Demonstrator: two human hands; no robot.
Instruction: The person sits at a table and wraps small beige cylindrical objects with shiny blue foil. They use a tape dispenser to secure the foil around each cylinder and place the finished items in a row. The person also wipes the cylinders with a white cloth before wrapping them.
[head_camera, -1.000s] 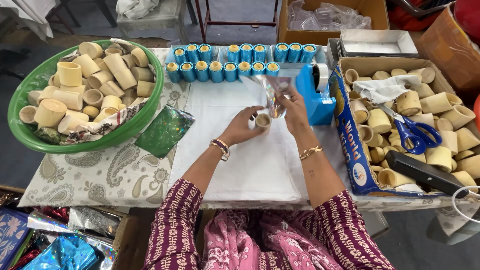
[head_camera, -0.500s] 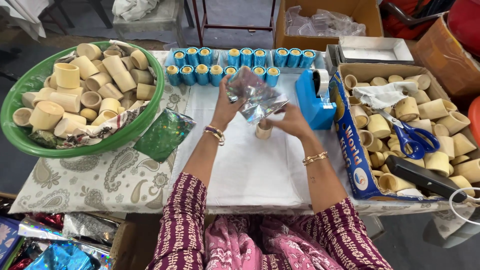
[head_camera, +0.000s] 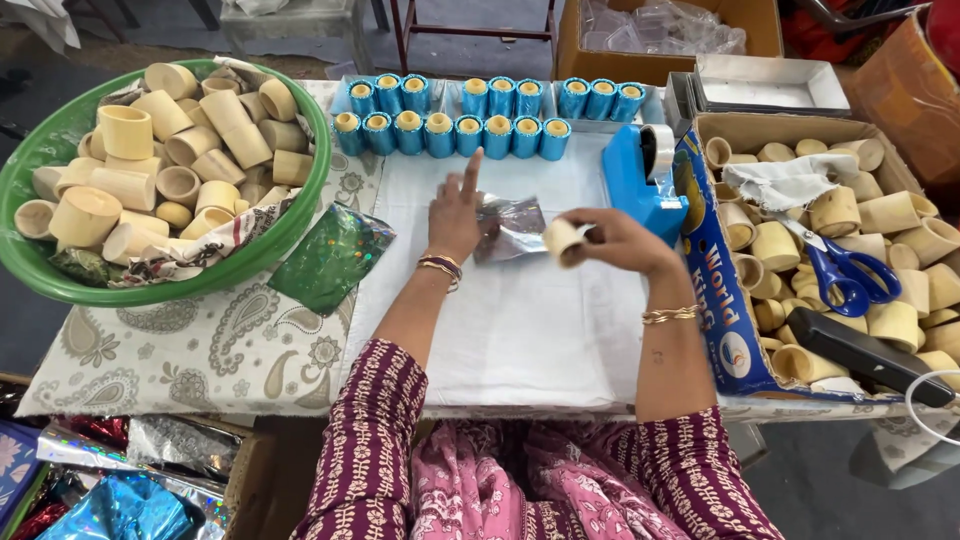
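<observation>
Over white cloth (head_camera: 520, 330), right hand (head_camera: 622, 240) fingers pinching cup (head_camera: 562, 240); left hand (head_camera: 457, 212) flat on foil (head_camera: 512, 228).

A white sheet (head_camera: 500, 330) and paisley cloth (head_camera: 200, 350) cover the table.

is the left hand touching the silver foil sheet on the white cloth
Touching. The head view shows the left hand pressing flat on the silver foil sheet, its fingers overlapping the sheet's left edge with no gap.

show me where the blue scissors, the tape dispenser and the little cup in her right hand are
blue scissors (head_camera: 845, 275): head view, on the handles.
tape dispenser (head_camera: 640, 185): head view, on its blue body.
small cup (head_camera: 560, 240): head view, on its side wall, held by the right hand (head_camera: 620, 240).
</observation>
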